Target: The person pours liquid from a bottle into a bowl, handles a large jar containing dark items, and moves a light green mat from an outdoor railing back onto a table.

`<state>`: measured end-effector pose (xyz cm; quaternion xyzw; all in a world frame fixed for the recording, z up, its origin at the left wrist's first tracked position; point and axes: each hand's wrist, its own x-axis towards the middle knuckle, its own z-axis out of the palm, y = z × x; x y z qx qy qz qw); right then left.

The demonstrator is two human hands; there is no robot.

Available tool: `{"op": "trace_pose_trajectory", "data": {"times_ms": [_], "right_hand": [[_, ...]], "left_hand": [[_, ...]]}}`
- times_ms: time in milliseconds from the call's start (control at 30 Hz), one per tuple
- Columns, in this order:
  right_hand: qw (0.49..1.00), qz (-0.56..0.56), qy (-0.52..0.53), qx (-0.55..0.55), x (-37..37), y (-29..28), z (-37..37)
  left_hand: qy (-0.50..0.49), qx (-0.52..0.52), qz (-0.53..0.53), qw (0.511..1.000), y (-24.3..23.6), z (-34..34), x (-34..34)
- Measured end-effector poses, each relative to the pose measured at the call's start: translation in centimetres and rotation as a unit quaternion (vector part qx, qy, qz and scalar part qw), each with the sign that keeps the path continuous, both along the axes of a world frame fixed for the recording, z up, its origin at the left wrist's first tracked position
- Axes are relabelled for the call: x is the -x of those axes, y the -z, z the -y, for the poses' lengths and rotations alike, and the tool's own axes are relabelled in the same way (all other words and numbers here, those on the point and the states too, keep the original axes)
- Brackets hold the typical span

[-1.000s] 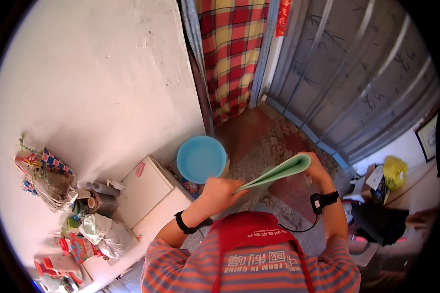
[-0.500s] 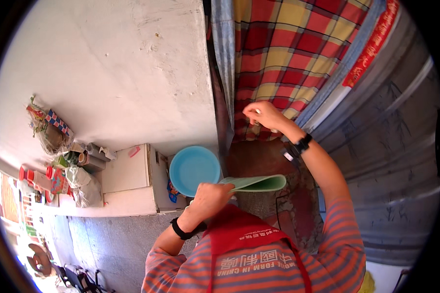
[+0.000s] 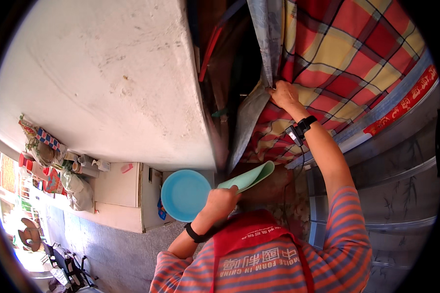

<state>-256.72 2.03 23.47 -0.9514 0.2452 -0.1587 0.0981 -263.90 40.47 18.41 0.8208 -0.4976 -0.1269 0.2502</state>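
Observation:
My left hand (image 3: 219, 202) is closed around one end of a pale green, folded-over sheet (image 3: 250, 177), whose rounded fold points away to the right. Farther off, my right hand (image 3: 284, 94) grips the left edge of a red and yellow plaid curtain (image 3: 344, 53) with a grey-blue border. The curtain is pulled aside at the grip, and a dark gap shows to its left. Its fabric bunches below my fingers. A dark band with a small device is on my right wrist.
A round blue basin (image 3: 186, 196) stands left of my left hand, next to a white cabinet (image 3: 120, 188). Bags and jars crowd the cabinet's far-left end. A white wall (image 3: 107, 88) rises behind it. Grey panels (image 3: 401, 195) stand at the right.
My right hand has moved forward and taken hold of the curtain's edge, drawing it to the right and uncovering the gap. The green sheet has tilted upward in my left hand.

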Motion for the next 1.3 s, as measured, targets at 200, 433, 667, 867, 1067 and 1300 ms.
{"op": "trace_pose_trajectory", "data": {"times_ms": [200, 433, 667, 867, 1067, 1300], "right_hand": [[0.994, 0.019, 0.03, -0.103, -1.9, -2.3, 4.7], [0.991, 0.1, -0.03, -0.082, -9.9, -3.0, 8.9], [0.869, 0.144, -0.038, -0.471, -9.9, -8.9, 17.9], [0.768, 0.447, -0.175, -0.424, 0.3, -22.1, 26.5], [0.87, 0.489, -0.057, 0.012, 0.3, -20.8, 29.4], [0.85, 0.376, -0.024, 0.369, -4.3, -15.7, 34.4]], "left_hand": [[-0.006, 0.004, -0.023, 1.0, 0.1, 5.6, -2.0], [-0.056, -0.003, -0.054, 0.997, 1.5, 11.3, -3.2], [-0.138, 0.022, -0.061, 0.988, 2.8, 17.8, -5.9], [-0.206, 0.055, -0.028, 0.976, -3.4, 18.5, -17.3], [-0.342, 0.173, -0.07, 0.921, 0.9, 26.4, -27.4], [-0.383, 0.234, -0.101, 0.888, 3.3, 32.9, -44.1]]}}
